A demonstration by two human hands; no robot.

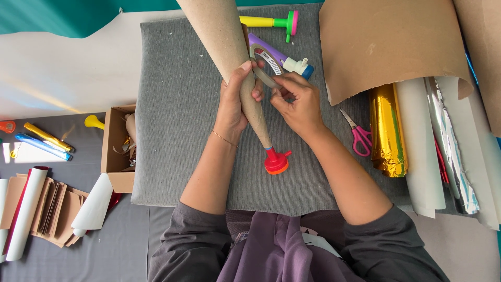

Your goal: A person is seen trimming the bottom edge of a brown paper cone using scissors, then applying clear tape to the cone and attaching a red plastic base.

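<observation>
Left hand and right hand together, fingers curled

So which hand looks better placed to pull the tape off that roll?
Probably the right hand: its fingers already pinch at the tape roll. The left hand is wrapped around the brown paper cone, keeping it rolled, so it seems occupied.

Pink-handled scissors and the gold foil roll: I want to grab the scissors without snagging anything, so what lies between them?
In the head view, nothing: only a narrow strip of bare grey mat separates the scissors from the gold foil roll.
</observation>
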